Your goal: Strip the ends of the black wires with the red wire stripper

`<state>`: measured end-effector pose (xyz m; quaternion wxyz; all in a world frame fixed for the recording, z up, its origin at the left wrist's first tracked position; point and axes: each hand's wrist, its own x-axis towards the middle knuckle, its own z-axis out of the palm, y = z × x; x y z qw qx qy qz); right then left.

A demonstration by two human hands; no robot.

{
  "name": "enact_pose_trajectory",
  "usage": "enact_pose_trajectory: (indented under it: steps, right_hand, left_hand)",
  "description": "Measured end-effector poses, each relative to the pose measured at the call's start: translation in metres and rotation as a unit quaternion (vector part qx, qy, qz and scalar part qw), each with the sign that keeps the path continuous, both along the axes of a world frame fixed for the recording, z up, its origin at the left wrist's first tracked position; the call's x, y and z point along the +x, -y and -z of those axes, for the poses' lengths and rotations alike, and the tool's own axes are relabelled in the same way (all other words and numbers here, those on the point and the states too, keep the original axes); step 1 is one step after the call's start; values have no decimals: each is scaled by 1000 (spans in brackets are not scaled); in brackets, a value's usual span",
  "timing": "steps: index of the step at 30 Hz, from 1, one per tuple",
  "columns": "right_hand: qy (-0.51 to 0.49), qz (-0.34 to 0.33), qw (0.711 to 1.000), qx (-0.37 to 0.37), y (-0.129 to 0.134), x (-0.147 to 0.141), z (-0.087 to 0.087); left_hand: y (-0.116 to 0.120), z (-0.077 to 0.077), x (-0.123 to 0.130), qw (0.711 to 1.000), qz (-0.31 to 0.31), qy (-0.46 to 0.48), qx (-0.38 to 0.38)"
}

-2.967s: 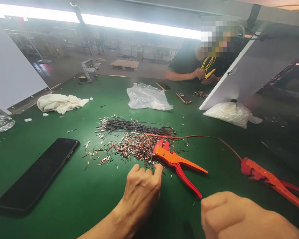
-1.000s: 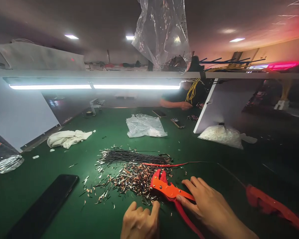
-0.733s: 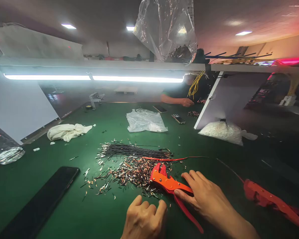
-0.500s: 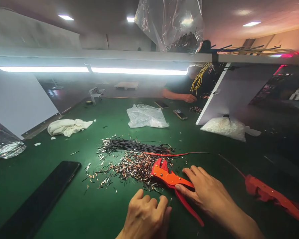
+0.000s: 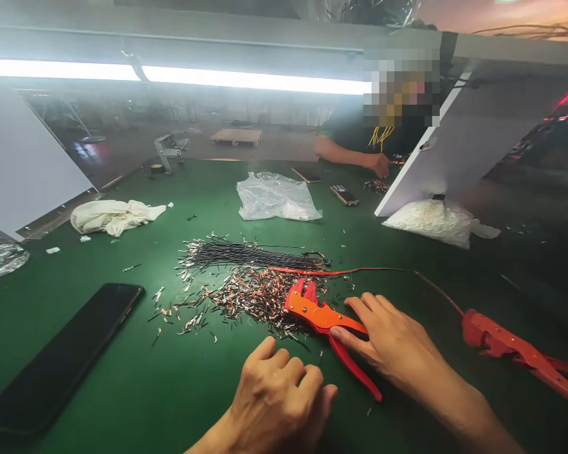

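Note:
My right hand (image 5: pixel 400 343) grips the upper handle of an orange and red wire stripper (image 5: pixel 319 315), thumb on one side and fingers on the other. The stripper's red jaws point away to the left, over a heap of stripped wire scraps (image 5: pixel 246 296); its lower red handle swings free below. Left of that handle, my left hand (image 5: pixel 284 391) lies with its fingers curled in, knuckles up. Whatever is under its fingers, if anything, is hidden. Behind the scraps lies a bundle of short black wires (image 5: pixel 250 255) with bare ends.
A second red wire stripper (image 5: pixel 525 350) lies at right, a thin red cord (image 5: pixel 341 272) near its tip. A black phone (image 5: pixel 71 353) is at left. Further back are a clear plastic bag (image 5: pixel 279 197), white cloth (image 5: pixel 116 216) and a bag of white pieces (image 5: pixel 430 222). A co-worker's arm (image 5: pixel 348 153) rests opposite.
The view has tilted downward, so the table sits higher in it. My left hand's thumb shows further out to the right. My right hand still holds the stripper.

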<state>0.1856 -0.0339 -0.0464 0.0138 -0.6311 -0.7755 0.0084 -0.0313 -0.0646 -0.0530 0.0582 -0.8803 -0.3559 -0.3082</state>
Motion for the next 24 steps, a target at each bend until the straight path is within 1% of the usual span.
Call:
enact_pose_trajectory:
  steps: [3, 10, 17, 20, 24]
  right_hand:
    - [1, 0, 1000, -2, 0, 1, 0]
    - [-5, 8, 1000, -15, 1, 0, 0]
    - [-23, 9, 999, -25, 1, 2, -4]
    - [-46, 18, 998, -32, 5, 5, -4]
    - [-53, 0, 997, -60, 10, 9, -4]
  left_hand:
    - [-1, 0, 1, 1000, 6, 10, 10]
    - [-3, 3, 0, 999, 32, 10, -2]
    - [-1, 2, 0, 999, 31, 9, 0]
    - [-9, -2, -6, 1000, 4, 13, 1]
    - [-25, -5, -18, 996, -88, -7, -2]
